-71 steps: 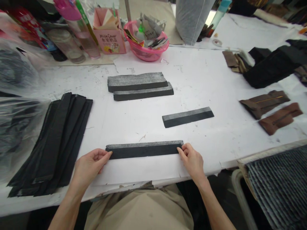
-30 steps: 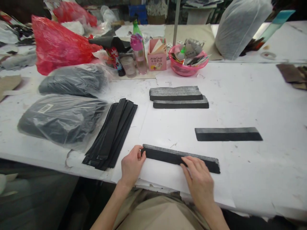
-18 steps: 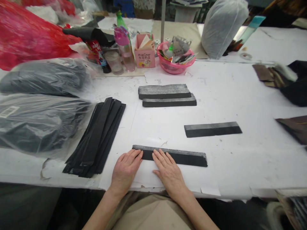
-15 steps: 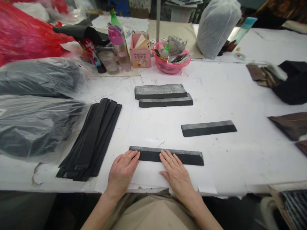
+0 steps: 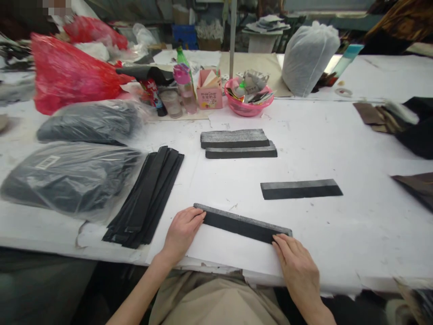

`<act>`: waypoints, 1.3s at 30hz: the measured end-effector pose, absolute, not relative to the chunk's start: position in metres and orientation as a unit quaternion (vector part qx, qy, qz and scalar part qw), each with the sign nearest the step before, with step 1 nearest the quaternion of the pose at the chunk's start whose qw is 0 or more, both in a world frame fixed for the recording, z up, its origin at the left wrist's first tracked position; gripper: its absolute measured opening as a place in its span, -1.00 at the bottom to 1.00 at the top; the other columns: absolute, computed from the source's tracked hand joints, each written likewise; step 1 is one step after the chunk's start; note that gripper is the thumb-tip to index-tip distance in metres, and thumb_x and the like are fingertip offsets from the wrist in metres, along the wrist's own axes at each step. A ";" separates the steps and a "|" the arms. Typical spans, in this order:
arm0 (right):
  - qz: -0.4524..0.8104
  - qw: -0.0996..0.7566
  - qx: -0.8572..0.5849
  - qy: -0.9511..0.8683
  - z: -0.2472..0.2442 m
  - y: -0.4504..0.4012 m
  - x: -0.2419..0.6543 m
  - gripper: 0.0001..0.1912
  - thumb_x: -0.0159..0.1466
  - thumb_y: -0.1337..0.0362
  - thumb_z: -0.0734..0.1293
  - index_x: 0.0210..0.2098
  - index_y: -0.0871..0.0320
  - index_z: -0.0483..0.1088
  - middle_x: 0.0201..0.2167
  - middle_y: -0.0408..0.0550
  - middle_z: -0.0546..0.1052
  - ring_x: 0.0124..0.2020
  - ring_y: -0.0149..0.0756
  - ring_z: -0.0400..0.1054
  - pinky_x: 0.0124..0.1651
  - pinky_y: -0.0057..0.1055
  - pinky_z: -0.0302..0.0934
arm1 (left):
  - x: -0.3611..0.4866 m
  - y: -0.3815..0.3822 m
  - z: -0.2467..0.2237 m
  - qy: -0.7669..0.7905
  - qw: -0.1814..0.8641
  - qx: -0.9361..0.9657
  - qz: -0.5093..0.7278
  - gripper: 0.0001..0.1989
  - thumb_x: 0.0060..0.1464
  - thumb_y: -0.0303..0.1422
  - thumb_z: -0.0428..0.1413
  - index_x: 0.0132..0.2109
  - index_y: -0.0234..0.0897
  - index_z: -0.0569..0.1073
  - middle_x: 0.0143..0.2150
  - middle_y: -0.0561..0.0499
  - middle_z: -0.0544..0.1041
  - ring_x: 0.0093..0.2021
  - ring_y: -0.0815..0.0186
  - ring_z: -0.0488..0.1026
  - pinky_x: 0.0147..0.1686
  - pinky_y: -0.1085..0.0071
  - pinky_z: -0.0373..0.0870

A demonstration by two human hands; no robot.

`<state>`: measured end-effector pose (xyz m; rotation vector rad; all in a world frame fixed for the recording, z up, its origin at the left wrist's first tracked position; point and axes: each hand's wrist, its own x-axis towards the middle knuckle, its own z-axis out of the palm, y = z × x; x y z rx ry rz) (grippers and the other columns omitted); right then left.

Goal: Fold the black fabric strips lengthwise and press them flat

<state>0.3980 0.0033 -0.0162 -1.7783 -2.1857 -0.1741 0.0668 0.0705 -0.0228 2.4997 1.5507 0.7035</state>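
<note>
A black fabric strip [image 5: 240, 225] with a grey upper edge lies slanted before me on the white table, its right end nearer to me. At its left end my left hand [image 5: 184, 230] has its fingers together on the strip. The right end is pinched by my right hand [image 5: 297, 257], fingertips on top and the thumb low at the edge. Beyond it to the right lies a single black and grey strip [image 5: 301, 189]. Farther back are two overlapping piles of such strips [image 5: 235, 138]. A fanned stack of black strips [image 5: 145, 198] rests left of my left hand.
Plastic-wrapped dark bundles [image 5: 71, 180] lie at the left, with a red plastic bag [image 5: 77, 76] behind. A pink basket [image 5: 248, 108], a pink box [image 5: 209, 97] and a bottle [image 5: 186, 90] stand at the back near a pole [image 5: 232, 40]. Dark cloth [image 5: 417, 131] lies far right.
My right hand has moved from the strip's middle to its right end. The strip has tilted, its right end now closer to me. The camera view has shifted.
</note>
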 end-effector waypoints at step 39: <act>0.130 0.055 -0.601 -0.787 -0.001 0.137 0.227 -0.85 0.22 0.26 0.39 -0.25 0.12 0.34 -0.28 -0.07 0.47 -0.18 -0.17 0.29 -0.22 -0.29 0.01 | 0.055 0.142 -0.008 0.481 0.164 0.850 0.140 -0.68 0.07 -0.50 0.15 -0.01 -0.21 0.38 -0.07 -0.03 0.40 -0.04 0.23 0.34 -0.08 0.34 0.36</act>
